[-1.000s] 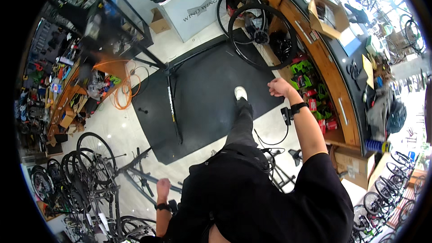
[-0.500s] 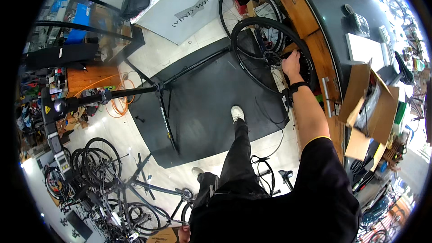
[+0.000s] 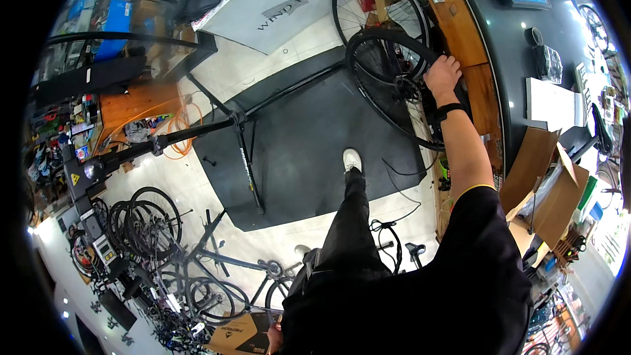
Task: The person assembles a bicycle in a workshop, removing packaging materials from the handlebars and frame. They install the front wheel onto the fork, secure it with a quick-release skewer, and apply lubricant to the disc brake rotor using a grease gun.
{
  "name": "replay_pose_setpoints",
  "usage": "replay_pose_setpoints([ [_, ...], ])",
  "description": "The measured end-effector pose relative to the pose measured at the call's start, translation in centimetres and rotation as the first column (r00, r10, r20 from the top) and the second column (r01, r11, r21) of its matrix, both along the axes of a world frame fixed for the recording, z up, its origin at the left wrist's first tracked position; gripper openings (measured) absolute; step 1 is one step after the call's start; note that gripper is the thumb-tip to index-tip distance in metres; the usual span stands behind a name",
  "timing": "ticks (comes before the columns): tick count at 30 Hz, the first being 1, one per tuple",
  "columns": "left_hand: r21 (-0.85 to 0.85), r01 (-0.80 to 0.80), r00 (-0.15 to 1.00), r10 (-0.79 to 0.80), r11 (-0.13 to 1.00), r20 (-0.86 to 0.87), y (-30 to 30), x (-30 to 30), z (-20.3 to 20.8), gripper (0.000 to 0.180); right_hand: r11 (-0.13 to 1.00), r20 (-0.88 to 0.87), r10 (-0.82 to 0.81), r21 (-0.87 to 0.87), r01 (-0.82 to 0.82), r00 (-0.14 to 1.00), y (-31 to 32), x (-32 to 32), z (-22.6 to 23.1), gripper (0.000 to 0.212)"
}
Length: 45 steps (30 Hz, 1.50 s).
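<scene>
The right hand has its bent fingers over the tyre of the nearer wheel — how firmly they have closed there, I cannot tell. That wheel is tilted, with a black tyre, dark rim and dark hub, and it overlaps the upper right corner of the black mat. Right behind it is a second wheel, thin-spoked, alongside the wooden cabinet's front edge. The left hand is partly hidden beside the cardboard box — its grip is unclear. A black stand crosses the mat's left edge.
</scene>
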<state>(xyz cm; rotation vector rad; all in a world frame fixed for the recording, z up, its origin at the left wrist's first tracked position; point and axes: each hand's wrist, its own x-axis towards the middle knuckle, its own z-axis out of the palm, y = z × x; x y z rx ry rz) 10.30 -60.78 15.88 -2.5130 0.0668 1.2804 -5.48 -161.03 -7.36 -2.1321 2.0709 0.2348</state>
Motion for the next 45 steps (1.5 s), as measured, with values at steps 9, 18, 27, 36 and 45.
replay_pose_setpoints([
  [9,-0.304,-0.181,0.963,0.231,0.935,0.137,-6.9,-3.3,-2.9,0.017,0.835,0.316,0.232,0.421,-0.355,0.920,13.6,2.4,-1.7,0.045],
  [18,-0.622,-0.159,0.929,0.329,0.767,0.168,-1.7,-1.0,-12.7,0.023,0.506,0.503,0.538,0.449,-0.737,0.676,33.7,14.2,9.5,0.047],
  [27,-0.922,-0.140,0.684,0.709,0.360,0.173,-1.5,0.1,-9.1,0.029,-0.062,0.781,0.593,0.284,-0.957,0.194,58.2,22.4,30.7,0.026],
  [36,-0.966,0.146,0.206,0.949,0.212,0.239,0.2,-2.0,3.2,0.050,-0.348,0.966,0.250,0.158,-0.924,0.071,70.4,23.4,47.4,0.028],
  [45,-0.923,0.378,-0.517,0.843,0.070,-0.148,2.3,-6.6,6.3,0.025,-0.783,0.996,0.089,0.075,-0.618,0.008,76.7,25.7,52.9,0.038],
])
